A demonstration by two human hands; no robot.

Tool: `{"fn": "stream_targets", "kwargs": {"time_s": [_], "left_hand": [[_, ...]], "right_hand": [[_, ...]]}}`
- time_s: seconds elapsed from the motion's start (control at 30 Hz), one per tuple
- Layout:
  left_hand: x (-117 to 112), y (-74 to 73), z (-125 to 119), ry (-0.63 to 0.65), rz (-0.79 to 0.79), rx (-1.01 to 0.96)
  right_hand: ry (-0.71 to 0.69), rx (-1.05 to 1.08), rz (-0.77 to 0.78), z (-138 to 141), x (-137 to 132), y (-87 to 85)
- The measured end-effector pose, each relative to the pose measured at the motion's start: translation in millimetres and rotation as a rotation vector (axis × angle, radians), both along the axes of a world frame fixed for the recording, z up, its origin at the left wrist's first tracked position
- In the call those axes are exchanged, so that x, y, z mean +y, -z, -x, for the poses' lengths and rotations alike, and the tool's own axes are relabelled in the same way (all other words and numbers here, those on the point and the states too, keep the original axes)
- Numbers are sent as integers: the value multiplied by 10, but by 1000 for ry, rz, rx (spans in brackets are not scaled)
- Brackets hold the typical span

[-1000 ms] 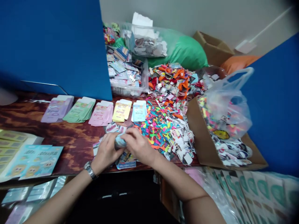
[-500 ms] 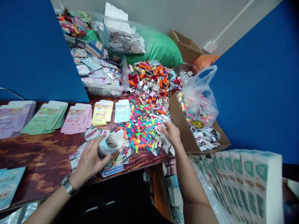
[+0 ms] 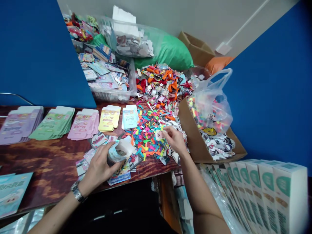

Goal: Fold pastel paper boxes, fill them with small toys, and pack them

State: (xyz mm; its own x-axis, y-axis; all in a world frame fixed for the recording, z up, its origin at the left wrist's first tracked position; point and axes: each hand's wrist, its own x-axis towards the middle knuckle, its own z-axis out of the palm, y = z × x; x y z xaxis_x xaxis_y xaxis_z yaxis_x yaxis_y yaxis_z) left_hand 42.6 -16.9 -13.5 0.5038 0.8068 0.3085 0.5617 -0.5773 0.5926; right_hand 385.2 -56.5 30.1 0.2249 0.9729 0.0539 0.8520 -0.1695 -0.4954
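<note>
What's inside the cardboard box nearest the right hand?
White cut-outs and a translucent bag of colourful pieces. They hide the floor of the box; anything deeper can't be seen.

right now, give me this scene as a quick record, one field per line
left hand: holding an open blue packet
right hand: pinching a small white piece over the colorful pile
stacks: purple, green, pink, yellow, light blue
beyond right hand: cardboard box, plastic bag
left wrist: metal-band watch

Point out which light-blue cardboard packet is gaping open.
The light-blue cardboard packet held in the left hand: its mouth gapes, while those in the light-blue stack, rightmost of the row, lie flat.
</note>
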Motion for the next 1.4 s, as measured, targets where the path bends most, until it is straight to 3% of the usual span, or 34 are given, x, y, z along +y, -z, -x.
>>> {"fn": "stream_targets", "kwargs": {"time_s": [0.13, 0.23, 0.3, 0.4, 0.5, 0.6, 0.7, 0.93, 1.03, 1.17, 1.27, 1.4], "left_hand": [[-51, -67, -95, 36, -35, -11], [-84, -55, -94, 49, -27, 7], [-92, -28, -79, 54, -11, 15], [-84, 8, -92, 37, 14, 8], [-64, 28, -169, 22, 46, 7], [-43, 32, -266, 13, 45, 7], [-30, 18, -327, 0, 43, 10], [-77, 3, -334, 24, 7, 9], [-92, 28, -333, 28, -10, -1], [-43, 51, -319, -6, 5, -7], [-5, 60, -309, 8, -8, -18], [-5, 72, -308, 15, 5, -28]], "right_hand": [[-137, -115, 163, 297, 259, 174], [-150, -171, 194, 379, 369, 296], [-155, -203, 198, 373, 374, 288], [-167, -232, 171, 353, 318, 128], [-194, -166, 69, 409, 242, -141], [-199, -31, -79, 588, 175, -381], [-240, 22, -151, 853, 120, -474], [-463, -8, -25, 1248, 93, -293], [-477, -33, -13, 1261, 109, -246], [-520, 151, -111, 1263, 89, -216], [-599, 153, -142, 1264, 59, -203], [-668, 202, -125, 1081, 133, -213]]}}
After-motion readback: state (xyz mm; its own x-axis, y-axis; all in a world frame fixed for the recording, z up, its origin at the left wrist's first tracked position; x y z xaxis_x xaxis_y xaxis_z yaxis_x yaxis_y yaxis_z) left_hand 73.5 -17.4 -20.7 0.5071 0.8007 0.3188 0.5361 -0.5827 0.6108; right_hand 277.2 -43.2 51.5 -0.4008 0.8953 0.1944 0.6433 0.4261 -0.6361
